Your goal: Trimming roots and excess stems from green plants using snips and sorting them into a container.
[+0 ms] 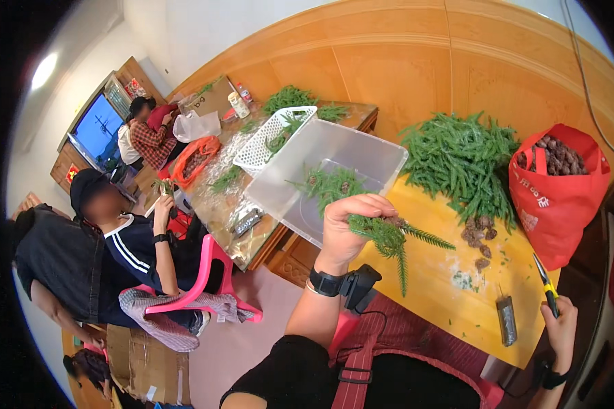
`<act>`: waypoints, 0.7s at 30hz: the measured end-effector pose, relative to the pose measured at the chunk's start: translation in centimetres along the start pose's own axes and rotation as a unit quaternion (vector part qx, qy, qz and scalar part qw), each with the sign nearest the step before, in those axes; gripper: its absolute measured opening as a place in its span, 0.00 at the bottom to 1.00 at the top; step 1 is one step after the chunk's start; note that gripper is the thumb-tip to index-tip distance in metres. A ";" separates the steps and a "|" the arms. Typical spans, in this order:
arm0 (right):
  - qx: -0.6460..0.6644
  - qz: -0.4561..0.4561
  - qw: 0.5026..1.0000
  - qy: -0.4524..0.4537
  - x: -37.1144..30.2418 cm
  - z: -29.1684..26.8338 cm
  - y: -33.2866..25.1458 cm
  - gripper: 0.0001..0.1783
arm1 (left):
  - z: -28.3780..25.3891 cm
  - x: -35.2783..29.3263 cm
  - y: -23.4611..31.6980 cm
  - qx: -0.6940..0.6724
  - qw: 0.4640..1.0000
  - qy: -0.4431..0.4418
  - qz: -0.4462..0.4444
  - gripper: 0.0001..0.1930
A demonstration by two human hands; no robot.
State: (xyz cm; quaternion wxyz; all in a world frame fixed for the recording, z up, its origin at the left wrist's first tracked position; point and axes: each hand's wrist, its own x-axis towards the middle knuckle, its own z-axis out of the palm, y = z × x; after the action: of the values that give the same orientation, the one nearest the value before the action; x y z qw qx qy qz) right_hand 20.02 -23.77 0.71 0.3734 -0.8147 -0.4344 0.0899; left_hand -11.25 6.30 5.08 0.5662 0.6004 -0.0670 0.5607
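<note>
Presently, left hand [353, 219] has fingers clamped on a sprig [386, 238], right hand [561, 330] on a yellow-handled tool [548, 288]; greenery [457, 160], pinecones [479, 235] and red bag [556, 213] crowd the table [525, 266].

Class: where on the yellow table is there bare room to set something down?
Mostly bare, with scattered crumbs: the yellow table between the pine cones and the pliers, and left of the grey bundle. Crowded: the back, with green sprigs and the red bag.

Left hand [353, 221] — raised, fingers pinched, at yellow table [426, 211]'s left edge; right hand [560, 326] — curled, by right edge.
</note>
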 end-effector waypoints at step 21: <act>-0.105 0.030 0.989 -0.094 0.9 0.3 1.0 0.15 | -6.6 -0.3 1.6 -0.125 0.873 0.457 -0.116 0.07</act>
State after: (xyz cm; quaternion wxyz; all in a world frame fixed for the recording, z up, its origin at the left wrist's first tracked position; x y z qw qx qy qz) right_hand 21.05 -23.27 -0.02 0.2398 -0.8503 -0.4497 0.1313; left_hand -16.42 10.53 4.00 0.6649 0.2046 0.1996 0.6901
